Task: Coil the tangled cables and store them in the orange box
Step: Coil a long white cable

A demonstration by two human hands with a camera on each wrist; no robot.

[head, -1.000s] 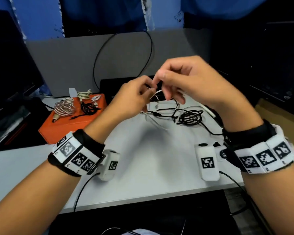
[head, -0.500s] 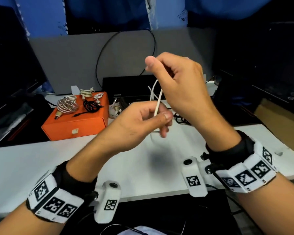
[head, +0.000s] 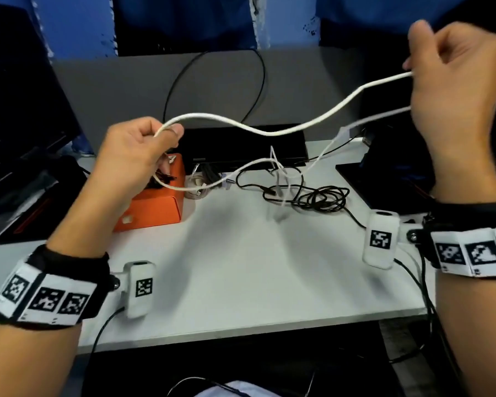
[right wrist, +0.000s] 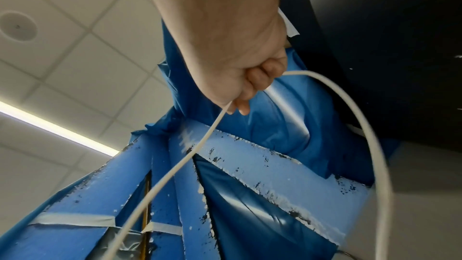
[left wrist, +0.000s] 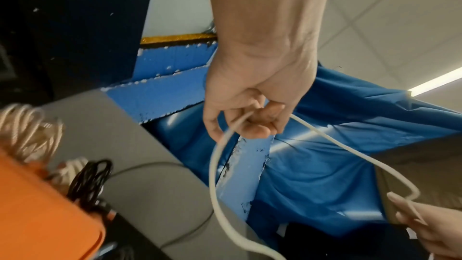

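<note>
A long white cable (head: 269, 133) stretches in the air between my two hands. My left hand (head: 166, 133) pinches it above the orange box (head: 155, 207); a loop hangs below the fist. My right hand (head: 413, 70), raised at the upper right, grips the cable's other stretch, and two strands run out of it. The cable's free end trails down into a tangle with a black cable (head: 318, 196) on the white table (head: 241, 282). In the left wrist view, my left hand (left wrist: 245, 124) curls round the white cable (left wrist: 212, 175). In the right wrist view, my right hand (right wrist: 240, 94) closes on the white cable (right wrist: 175, 171).
Coiled cables lie on the orange box (left wrist: 37, 215): a black coil (left wrist: 90, 181) and a beige braided coil (left wrist: 27, 126). A small white coil (head: 196, 190) sits beside the box. A black device (head: 241, 147) and a grey partition (head: 126, 90) stand behind.
My hands have pulled apart: the right rose to the upper right, the left moved left over the orange box. The white cable is now drawn out between them.
</note>
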